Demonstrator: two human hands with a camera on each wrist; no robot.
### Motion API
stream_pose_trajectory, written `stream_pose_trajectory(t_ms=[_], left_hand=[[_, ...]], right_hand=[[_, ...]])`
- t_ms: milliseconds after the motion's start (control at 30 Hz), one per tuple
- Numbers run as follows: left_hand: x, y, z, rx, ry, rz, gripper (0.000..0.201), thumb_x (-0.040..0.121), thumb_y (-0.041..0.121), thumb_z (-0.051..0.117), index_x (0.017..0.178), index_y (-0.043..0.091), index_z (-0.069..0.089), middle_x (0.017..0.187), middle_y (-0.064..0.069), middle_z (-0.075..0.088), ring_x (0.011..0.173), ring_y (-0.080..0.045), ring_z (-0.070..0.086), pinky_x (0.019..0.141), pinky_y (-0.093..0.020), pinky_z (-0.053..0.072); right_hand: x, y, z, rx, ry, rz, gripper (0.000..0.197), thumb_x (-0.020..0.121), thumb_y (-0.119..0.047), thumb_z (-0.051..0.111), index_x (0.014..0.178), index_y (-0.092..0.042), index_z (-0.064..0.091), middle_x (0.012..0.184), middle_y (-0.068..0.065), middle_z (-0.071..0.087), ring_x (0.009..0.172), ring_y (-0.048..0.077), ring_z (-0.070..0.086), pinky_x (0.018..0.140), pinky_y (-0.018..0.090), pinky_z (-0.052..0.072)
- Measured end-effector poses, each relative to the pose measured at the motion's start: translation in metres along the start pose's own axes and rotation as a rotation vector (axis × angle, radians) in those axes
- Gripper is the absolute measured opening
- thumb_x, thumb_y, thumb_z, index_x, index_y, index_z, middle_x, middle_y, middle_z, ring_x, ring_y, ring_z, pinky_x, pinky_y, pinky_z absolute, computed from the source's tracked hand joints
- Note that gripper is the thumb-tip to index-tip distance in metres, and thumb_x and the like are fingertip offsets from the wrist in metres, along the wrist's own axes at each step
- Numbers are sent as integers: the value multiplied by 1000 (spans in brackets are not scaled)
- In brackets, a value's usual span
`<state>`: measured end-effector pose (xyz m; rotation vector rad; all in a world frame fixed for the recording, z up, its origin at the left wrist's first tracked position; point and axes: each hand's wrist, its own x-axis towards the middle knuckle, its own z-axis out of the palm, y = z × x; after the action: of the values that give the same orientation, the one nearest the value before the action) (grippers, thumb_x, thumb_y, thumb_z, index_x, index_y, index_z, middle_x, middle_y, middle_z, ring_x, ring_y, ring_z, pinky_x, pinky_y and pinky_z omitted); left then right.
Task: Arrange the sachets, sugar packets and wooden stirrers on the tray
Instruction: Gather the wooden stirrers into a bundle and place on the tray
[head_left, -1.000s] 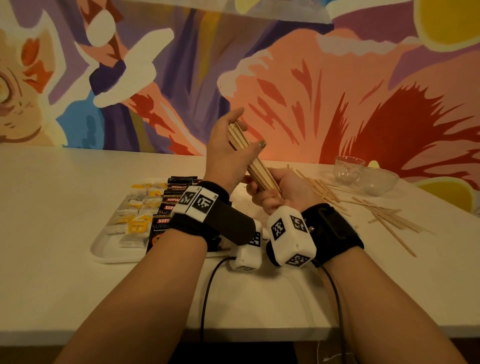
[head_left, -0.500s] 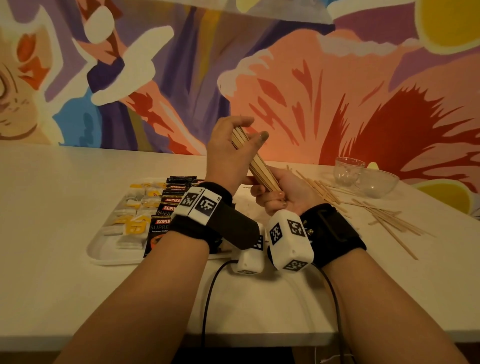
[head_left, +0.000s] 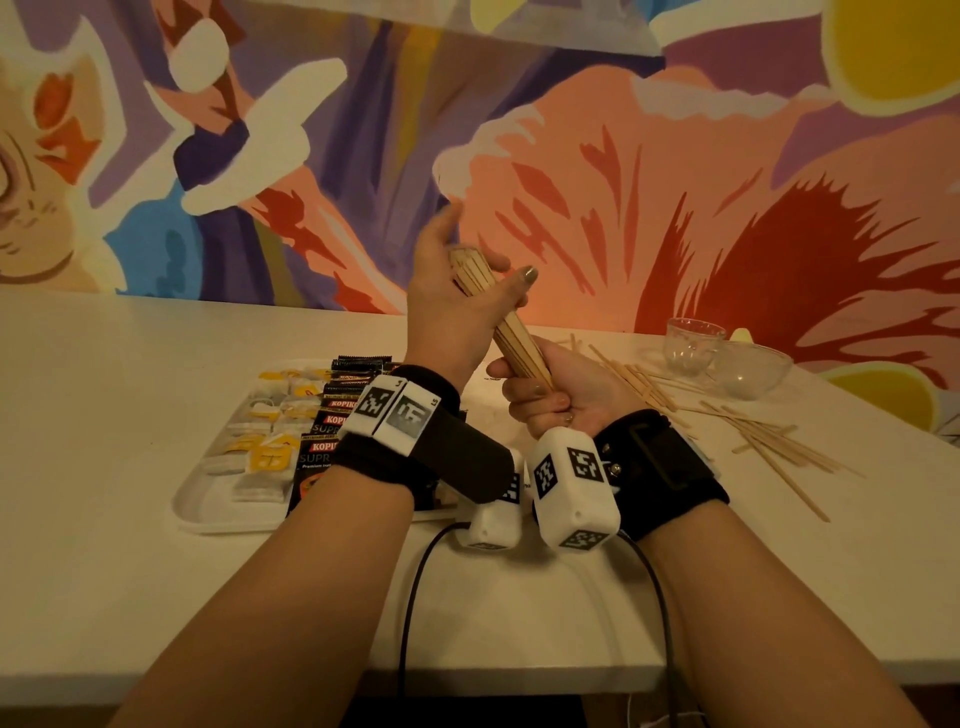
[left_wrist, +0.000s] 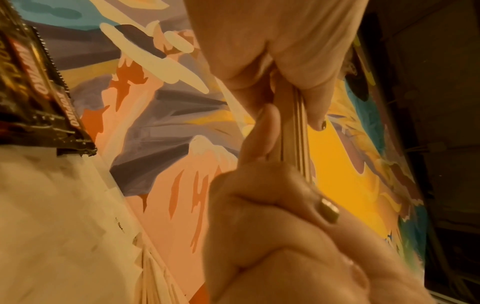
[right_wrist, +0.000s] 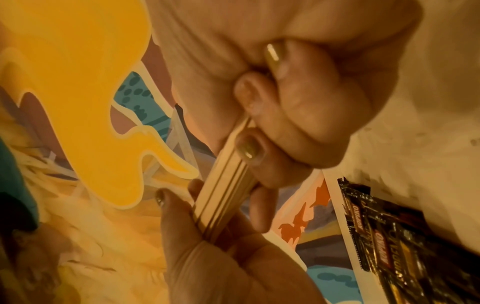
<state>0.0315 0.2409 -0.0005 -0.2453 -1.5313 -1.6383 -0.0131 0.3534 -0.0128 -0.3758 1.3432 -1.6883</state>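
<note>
Both hands hold one bundle of wooden stirrers (head_left: 511, 338) upright and tilted left, above the table. My right hand (head_left: 566, 400) grips its lower end in a fist, as the right wrist view shows (right_wrist: 285, 115). My left hand (head_left: 441, 312) wraps the upper part, thumb across the front and fingers behind; in the left wrist view the bundle (left_wrist: 296, 131) sits between them. The white tray (head_left: 208, 512) lies at the left, behind my left wrist. It holds black coffee sachets (head_left: 332, 415) and yellow-and-white sugar packets (head_left: 270, 447) in rows.
Several loose stirrers (head_left: 753, 431) lie scattered on the white table to the right. Behind them, by the painted wall, stand a small glass cup (head_left: 693, 343) and a glass bowl (head_left: 750, 374). Cables from the wrist cameras run off the table's near edge (head_left: 410, 613).
My left hand has shifted on the bundle: its fingers closed over the top, then lifted a little, thumb still across the sticks. The right hand keeps its grip.
</note>
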Motion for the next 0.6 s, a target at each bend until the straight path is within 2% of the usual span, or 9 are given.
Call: stream_pose_trajectory(t_ms=[33, 67, 133, 200, 233, 300, 367, 500, 600], left_hand=[[0, 1, 1, -67, 5, -53, 82, 77, 7, 75, 142, 17, 27, 90, -14, 63, 72, -22, 68, 71, -32, 58], [-1, 3, 2, -112, -7, -114, 83, 78, 9, 75, 142, 16, 23, 88, -15, 62, 71, -21, 68, 70, -31, 58], [-1, 5, 2, -108, -85, -191, 55, 81, 17, 72, 126, 7, 41, 84, -12, 64, 72, -19, 69, 72, -32, 57], [-1, 4, 1, -12, -169, -187, 20, 84, 26, 68, 98, 15, 58, 81, -4, 67, 76, -14, 67, 77, -30, 55], [0, 3, 0, 35, -178, -177, 14, 84, 30, 67, 88, 18, 61, 78, -1, 66, 75, -11, 64, 76, -28, 53], [4, 1, -4, 118, -152, -151, 28, 82, 37, 68, 77, 10, 61, 74, -7, 58, 69, -13, 54, 68, -25, 48], [7, 0, -9, 153, -133, -131, 43, 82, 37, 69, 78, -5, 57, 71, -12, 50, 60, -14, 45, 56, -21, 41], [10, 1, -14, 126, -133, -184, 26, 86, 26, 65, 75, 5, 55, 61, -9, 43, 47, -10, 40, 44, -19, 36], [10, 5, -15, 95, -144, -194, 24, 88, 22, 63, 78, 1, 58, 54, -4, 47, 40, -6, 43, 41, -17, 36]], right_hand=[[0, -1, 1, 1, -3, 0, 64, 97, -41, 30, 57, -8, 67, 32, -4, 35, 20, 3, 25, 26, 10, 14], [0, -2, 2, 5, -7, -5, 64, 98, -40, 30, 56, -9, 66, 32, -4, 35, 20, 3, 25, 25, 10, 14], [-1, -3, 3, 31, -23, -17, 58, 95, -37, 33, 55, -9, 65, 31, -4, 34, 20, 3, 25, 24, 10, 14], [-3, -4, 6, 59, -47, -18, 46, 86, -34, 41, 54, -9, 64, 32, -5, 34, 20, 4, 26, 25, 11, 13], [-4, -5, 7, 59, -55, -15, 42, 82, -33, 43, 54, -9, 64, 32, -5, 34, 20, 4, 26, 25, 12, 13], [-6, -5, 8, 51, -50, 0, 40, 82, -30, 43, 55, -9, 63, 32, -4, 34, 20, 4, 26, 25, 11, 13], [-7, -5, 10, 27, -10, 19, 45, 92, -31, 38, 59, -8, 61, 35, -4, 34, 21, 4, 26, 25, 10, 14], [-15, -4, 16, -162, 121, -52, 42, 97, -38, 34, 71, -11, 53, 44, -4, 36, 27, 3, 26, 26, 11, 18], [-19, -3, 19, -431, 192, -156, 47, 96, -42, 34, 72, -11, 58, 49, 1, 48, 34, 9, 39, 36, 15, 28]])
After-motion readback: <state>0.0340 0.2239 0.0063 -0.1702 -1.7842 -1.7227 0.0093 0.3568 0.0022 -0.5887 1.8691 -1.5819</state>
